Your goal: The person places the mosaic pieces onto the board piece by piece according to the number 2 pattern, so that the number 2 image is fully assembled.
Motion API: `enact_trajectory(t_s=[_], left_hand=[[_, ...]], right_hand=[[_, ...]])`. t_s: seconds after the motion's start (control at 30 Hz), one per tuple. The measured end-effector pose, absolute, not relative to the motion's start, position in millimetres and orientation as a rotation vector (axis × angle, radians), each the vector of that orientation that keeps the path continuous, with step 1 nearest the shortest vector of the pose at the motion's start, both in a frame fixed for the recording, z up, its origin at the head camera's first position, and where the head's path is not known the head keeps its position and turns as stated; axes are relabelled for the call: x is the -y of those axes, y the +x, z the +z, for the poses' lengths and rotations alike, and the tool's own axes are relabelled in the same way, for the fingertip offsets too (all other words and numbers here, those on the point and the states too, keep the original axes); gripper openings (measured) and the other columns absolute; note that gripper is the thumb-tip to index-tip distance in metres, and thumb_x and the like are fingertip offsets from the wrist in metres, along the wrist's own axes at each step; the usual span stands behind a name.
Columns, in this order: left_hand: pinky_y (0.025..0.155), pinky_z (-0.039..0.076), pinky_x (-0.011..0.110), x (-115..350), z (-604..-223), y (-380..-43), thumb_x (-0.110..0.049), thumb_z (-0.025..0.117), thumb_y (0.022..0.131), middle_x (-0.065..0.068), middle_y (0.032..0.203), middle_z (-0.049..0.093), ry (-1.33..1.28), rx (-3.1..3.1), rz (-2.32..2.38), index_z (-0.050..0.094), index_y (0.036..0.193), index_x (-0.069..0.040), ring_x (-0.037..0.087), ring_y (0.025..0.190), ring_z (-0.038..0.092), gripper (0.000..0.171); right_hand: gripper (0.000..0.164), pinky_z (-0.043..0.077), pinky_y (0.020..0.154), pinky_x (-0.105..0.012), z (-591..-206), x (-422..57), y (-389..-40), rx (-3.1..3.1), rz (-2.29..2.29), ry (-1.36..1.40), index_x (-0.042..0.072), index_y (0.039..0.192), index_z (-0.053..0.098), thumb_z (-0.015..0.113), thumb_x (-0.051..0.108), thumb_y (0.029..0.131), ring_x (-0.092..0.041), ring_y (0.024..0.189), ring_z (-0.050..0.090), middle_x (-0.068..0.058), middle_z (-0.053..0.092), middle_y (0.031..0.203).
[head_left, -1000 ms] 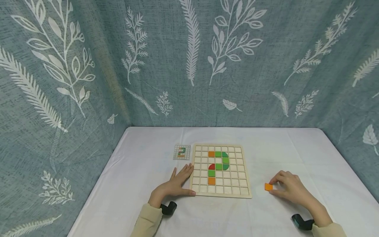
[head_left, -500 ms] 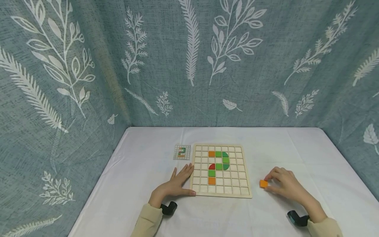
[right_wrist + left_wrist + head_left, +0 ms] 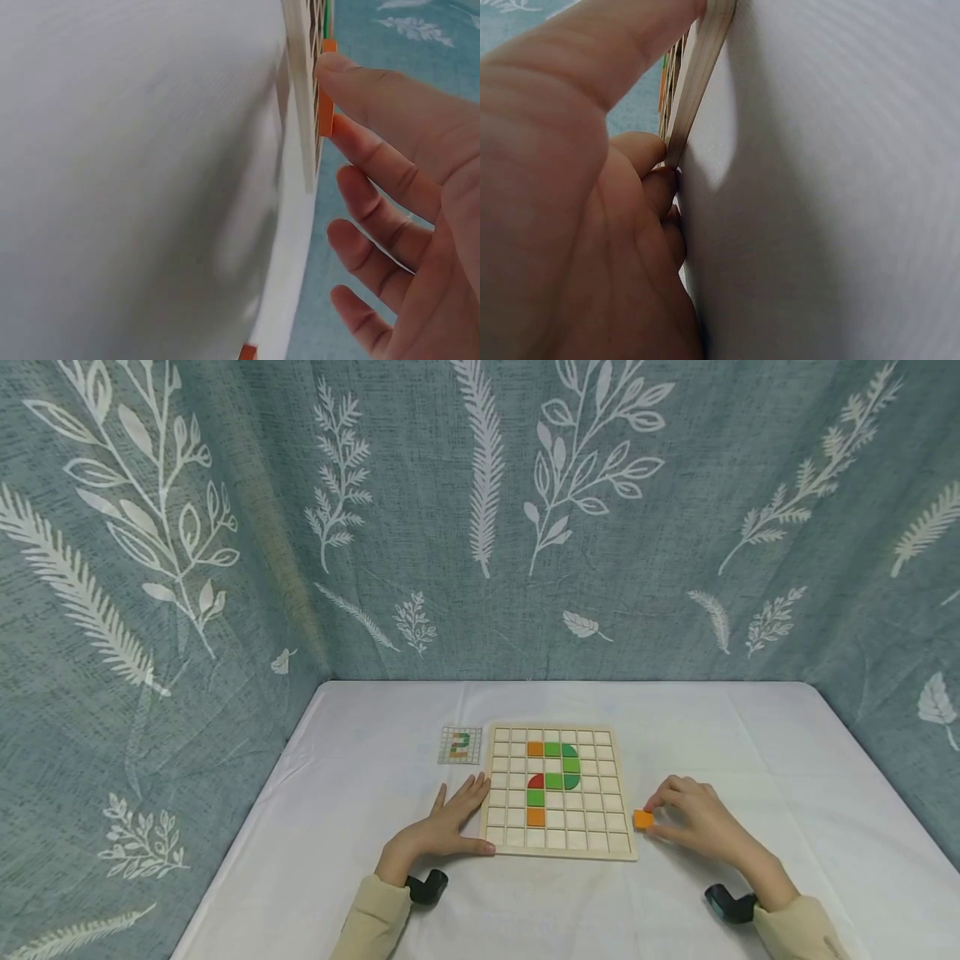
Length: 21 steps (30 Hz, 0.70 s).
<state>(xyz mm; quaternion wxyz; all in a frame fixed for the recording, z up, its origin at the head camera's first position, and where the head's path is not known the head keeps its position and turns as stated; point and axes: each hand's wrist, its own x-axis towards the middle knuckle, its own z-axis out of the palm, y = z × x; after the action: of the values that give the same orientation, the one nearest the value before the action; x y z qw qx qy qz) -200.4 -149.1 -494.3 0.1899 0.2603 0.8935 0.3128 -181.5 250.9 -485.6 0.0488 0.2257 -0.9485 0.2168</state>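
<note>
A wooden grid board (image 3: 600, 837) lies on the table, with green, orange and red tiles forming a hooked shape in its cells. My left hand (image 3: 442, 828) rests against the board's left side, fingers spread, its thumb (image 3: 641, 45) at the near corner. Between thumb and index finger, my right hand (image 3: 697, 817) pinches a square orange tile (image 3: 642, 820), just at the board's right edge in the head view. Seen from the right wrist, that orange tile (image 3: 327, 105) overlaps the board's side, and the other fingers are loosely bent away from it.
A small pattern card (image 3: 460, 746) with a coloured figure lies left of the board. White cloth (image 3: 360, 752) covers the table, and a blue-green leaf-print curtain (image 3: 510, 635) stands behind it. An orange bit (image 3: 248, 352) shows at the bottom of the right wrist view.
My right hand has moved left with the orange tile, from well right of the board to its right edge. The left hand and the board have stayed in place.
</note>
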Motion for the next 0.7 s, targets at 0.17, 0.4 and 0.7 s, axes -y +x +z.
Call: enact_trajectory(t_s=[0.17,0.4,0.7], left_hand=[[0.111,-0.013,0.056,150,-494,-200,-0.041,0.071,0.078,0.012,0.156,0.006,0.733,-2.507,0.884,0.012,0.149,-0.006,0.029,0.144,-0.002,0.099],[0.111,-0.012,0.056,149,-494,-200,-0.042,0.072,0.077,0.011,0.156,0.007,0.732,-2.516,0.878,0.012,0.149,-0.006,0.028,0.144,-0.001,0.100],[0.111,-0.012,0.056,150,-494,-200,-0.043,0.072,0.077,0.011,0.156,0.007,0.728,-2.519,0.867,0.013,0.149,-0.007,0.028,0.144,-0.001,0.100]], right_hand=[[0.021,0.034,0.076,-0.034,-485,-243,-186,2.859,0.655,0.734,0.025,0.085,0.067,0.081,0.025,0.069,-0.010,0.086,0.052,0.013,0.055,0.086],[0.021,0.036,0.078,-0.036,-484,-232,-190,2.799,0.671,0.807,0.025,0.086,0.067,0.081,0.026,0.070,-0.009,0.086,0.052,0.013,0.054,0.086],[0.020,0.036,0.078,-0.036,-481,-213,-196,2.822,0.695,0.833,0.026,0.085,0.067,0.080,0.028,0.071,-0.011,0.088,0.052,0.013,0.054,0.087]])
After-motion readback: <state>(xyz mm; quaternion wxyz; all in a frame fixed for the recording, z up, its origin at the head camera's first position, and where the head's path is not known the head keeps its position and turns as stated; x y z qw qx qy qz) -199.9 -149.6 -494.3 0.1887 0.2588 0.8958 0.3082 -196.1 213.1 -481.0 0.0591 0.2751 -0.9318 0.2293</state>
